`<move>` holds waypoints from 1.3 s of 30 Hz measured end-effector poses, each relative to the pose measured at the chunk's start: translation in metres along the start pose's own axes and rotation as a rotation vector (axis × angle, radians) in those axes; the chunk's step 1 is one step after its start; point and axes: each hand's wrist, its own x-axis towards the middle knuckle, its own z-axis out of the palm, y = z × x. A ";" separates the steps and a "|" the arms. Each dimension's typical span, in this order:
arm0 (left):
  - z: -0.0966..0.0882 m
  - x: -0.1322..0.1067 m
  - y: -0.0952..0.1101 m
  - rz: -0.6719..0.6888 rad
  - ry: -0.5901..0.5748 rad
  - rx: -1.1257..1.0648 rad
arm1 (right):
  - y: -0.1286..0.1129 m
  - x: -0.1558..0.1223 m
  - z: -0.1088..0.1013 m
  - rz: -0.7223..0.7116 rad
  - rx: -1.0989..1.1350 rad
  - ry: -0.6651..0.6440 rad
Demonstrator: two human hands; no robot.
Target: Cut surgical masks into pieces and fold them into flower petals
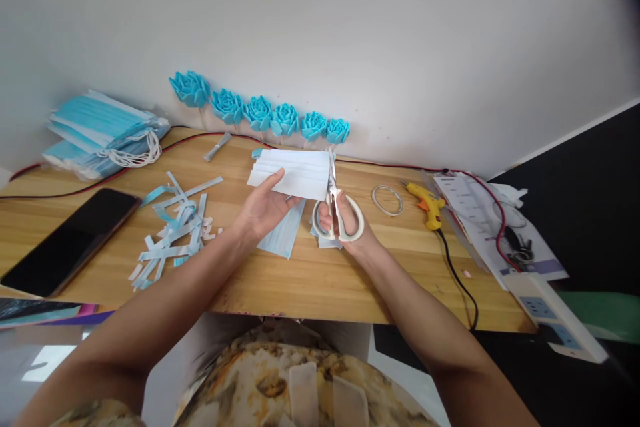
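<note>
Craft workspace: glue gun, 6 blue flowers.

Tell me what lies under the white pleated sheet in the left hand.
A light-blue pleated piece on the table pokes out from under the sheet. The sheet and left hand cover its far end; whether anything else lies there cannot be seen.

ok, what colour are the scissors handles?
The scissors handles are off-white, best seen in the head view.
</note>
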 end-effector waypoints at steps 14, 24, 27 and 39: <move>0.000 0.002 0.000 0.150 0.105 -0.003 | -0.007 0.001 0.002 -0.100 0.107 0.097; -0.002 0.001 -0.001 0.168 0.083 0.006 | -0.006 0.002 -0.001 -0.148 0.149 0.118; -0.001 -0.001 -0.002 0.157 0.068 0.020 | -0.007 0.003 -0.003 -0.157 0.153 0.120; 0.003 0.001 -0.001 0.097 0.148 0.026 | -0.011 0.001 -0.001 -0.125 0.055 0.145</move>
